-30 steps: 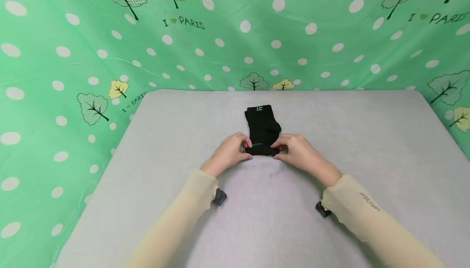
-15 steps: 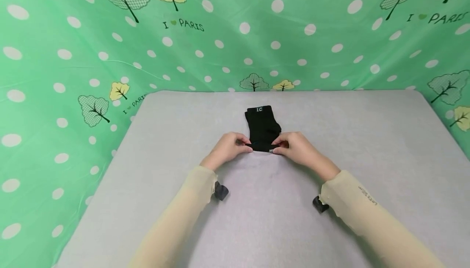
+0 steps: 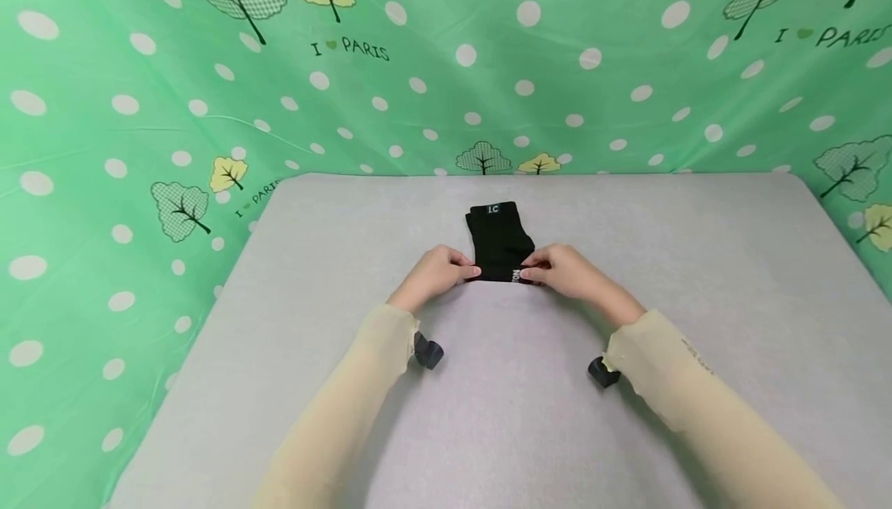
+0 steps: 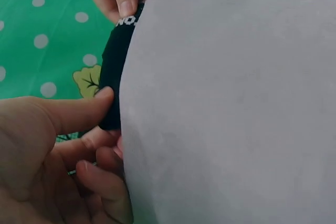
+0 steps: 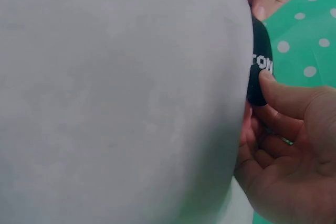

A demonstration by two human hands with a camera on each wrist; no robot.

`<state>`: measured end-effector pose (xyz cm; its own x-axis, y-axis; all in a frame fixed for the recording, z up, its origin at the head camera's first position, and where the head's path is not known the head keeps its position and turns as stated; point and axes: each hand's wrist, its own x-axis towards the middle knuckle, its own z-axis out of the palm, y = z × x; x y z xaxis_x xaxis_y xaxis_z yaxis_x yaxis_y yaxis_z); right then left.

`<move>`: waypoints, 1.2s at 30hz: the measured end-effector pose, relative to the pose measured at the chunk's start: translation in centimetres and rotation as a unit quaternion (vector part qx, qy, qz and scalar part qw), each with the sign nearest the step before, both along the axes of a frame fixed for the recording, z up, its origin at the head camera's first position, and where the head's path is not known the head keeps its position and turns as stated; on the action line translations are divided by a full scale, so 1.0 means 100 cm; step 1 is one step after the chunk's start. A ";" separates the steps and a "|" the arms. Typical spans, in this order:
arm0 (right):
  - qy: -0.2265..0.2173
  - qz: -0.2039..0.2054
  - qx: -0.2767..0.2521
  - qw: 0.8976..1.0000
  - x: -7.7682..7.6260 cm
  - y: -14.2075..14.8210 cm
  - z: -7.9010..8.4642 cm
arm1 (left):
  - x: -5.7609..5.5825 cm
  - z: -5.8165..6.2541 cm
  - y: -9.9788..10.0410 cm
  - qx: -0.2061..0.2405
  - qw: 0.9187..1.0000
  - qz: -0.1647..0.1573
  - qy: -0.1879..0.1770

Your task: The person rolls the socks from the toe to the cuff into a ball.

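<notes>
Black socks (image 3: 498, 238) lie stacked near the middle of the table, with a small light logo at the far cuff. Their near end is folded into a band, and white lettering shows at its right. My left hand (image 3: 437, 273) pinches the left corner of this folded edge, thumb on top. At the right corner my right hand (image 3: 567, 270) pinches the band beside the lettering. In the left wrist view the left thumb presses on the black sock band (image 4: 115, 61), fingers beneath. The right wrist view shows the right thumb on the sock's lettered band (image 5: 258, 85).
The grey tabletop (image 3: 516, 400) spreads around the socks. Behind it and along the sides hangs a green curtain (image 3: 418, 60) with white dots and printed trees. A dark wrist device (image 3: 428, 351) sits under the left cuff and another dark device (image 3: 602, 372) under the right.
Both hands have turned the near end of the socks up and away, shifting slightly forward. White lettering has come into view on the folded band. The far end has stayed in place.
</notes>
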<state>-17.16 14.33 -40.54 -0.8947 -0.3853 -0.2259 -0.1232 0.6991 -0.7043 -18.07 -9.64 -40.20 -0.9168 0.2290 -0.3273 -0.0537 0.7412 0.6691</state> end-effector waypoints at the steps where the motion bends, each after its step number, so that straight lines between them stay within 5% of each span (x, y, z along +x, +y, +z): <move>1: -0.009 -0.003 0.001 1.000 -0.002 0.000 0.001 | -0.001 0.001 0.001 -0.008 1.000 0.003 -0.003; 9: -0.091 -0.050 0.023 0.994 -0.011 -0.006 0.013 | -0.010 0.014 0.012 -0.100 0.995 0.002 -0.018; 16: -0.097 -0.074 0.050 0.991 -0.012 -0.015 0.021 | -0.013 0.017 0.015 -0.138 0.990 -0.002 -0.018; 22: -0.074 -0.079 0.021 0.994 -0.007 -0.018 0.017 | -0.002 0.012 0.013 -0.100 0.990 -0.030 0.093; 30: -0.111 -0.085 -0.011 0.990 -0.007 -0.014 0.012 | 0.015 0.008 0.015 -0.124 0.963 -0.108 0.213; 33: -0.063 -0.095 0.008 0.993 -0.005 -0.014 0.013 | 0.016 0.007 0.016 -0.140 0.955 -0.119 0.234; 36: 0.043 -0.093 0.031 0.994 -0.001 -0.018 0.013 | 0.015 0.006 0.017 -0.152 0.953 -0.115 0.236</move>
<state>-17.26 12.55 -39.24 -0.9663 -0.1985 -0.1640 -0.0451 0.7574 -0.6514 -16.54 -7.97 -39.58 -0.9151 0.4023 0.0266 0.3878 0.8603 0.3309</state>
